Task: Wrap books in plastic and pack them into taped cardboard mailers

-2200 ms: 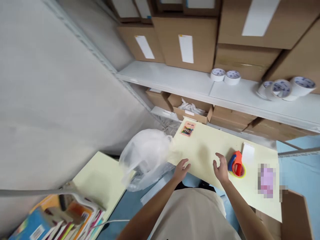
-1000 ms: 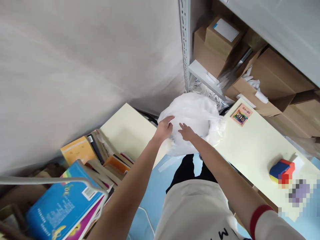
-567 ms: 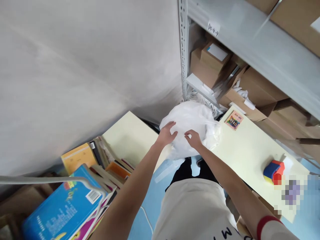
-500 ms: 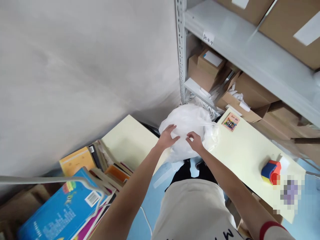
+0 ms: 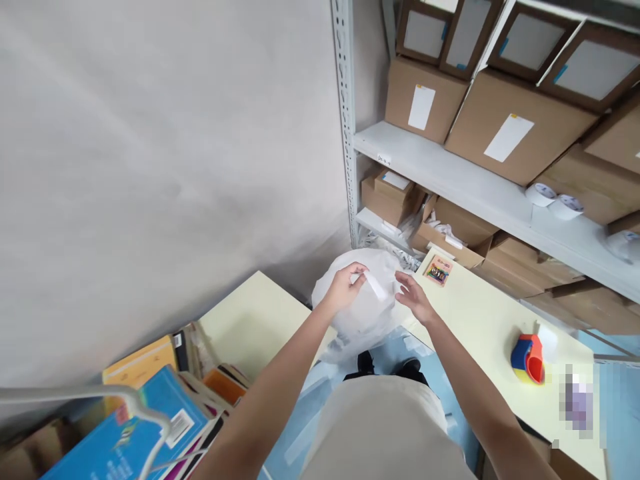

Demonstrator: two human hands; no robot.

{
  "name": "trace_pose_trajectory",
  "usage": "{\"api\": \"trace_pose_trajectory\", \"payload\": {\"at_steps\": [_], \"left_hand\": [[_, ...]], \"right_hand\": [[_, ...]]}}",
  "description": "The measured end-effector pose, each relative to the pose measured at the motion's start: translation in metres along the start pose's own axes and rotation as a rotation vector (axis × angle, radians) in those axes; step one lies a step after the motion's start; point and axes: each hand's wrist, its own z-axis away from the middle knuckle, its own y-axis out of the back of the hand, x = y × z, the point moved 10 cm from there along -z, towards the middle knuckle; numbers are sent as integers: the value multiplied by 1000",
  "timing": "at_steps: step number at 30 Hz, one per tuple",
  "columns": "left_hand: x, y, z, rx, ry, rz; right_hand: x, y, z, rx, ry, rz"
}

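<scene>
A big white plastic bag (image 5: pixel 357 330), puffed and rounded, sits between two pale tabletops in front of me. Over it, my left hand (image 5: pixel 345 288) pinches the end of a narrow white strip (image 5: pixel 375 285), which looks like paper and slants down to the right. My right hand (image 5: pixel 414 297) is held at the bag's right side, fingers spread and holding nothing. Whether its fingertips touch the bag I cannot tell.
On the right table (image 5: pixel 470 320) lie a small colourful card box (image 5: pixel 439 270) and a red, blue and yellow object (image 5: pixel 528 360). Books (image 5: pixel 135 427) pile up at lower left beside a white metal bar (image 5: pixel 150 410). Shelving (image 5: pixel 450 183) holds cardboard boxes (image 5: pixel 520 127) and tape rolls (image 5: pixel 541 194).
The white strip now shows in my left hand, whose fingers have closed. My right hand has moved right and its pinched fingers have opened. The view has tilted up, showing more shelf.
</scene>
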Motion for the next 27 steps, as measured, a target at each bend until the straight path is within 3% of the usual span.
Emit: {"api": "trace_pose_trajectory", "payload": {"at_steps": [4,7,9,11,14,17,21,27], "left_hand": [[68,-32,-2,-111,-193,-158],[106,-48,4,-53,-326,-206],[116,-51,9,16,-365,-203],[109,-60,12,-19,-322,-228],[81,-87,14,-235,-178,-350],[68,-112,17,-370,-165,-495],[88,-136,16,-286,-354,-585],[115,-185,33,-77,-684,-619]], "right_hand": [[-59,11,11,6,87,82],[-83,38,19,183,91,155],[-90,65,30,320,103,101],[-91,93,42,414,119,-37],[-87,134,61,516,151,-242],[-79,173,83,631,200,-431],[-52,217,120,807,229,-605],[16,273,172,1017,149,-726]]}}
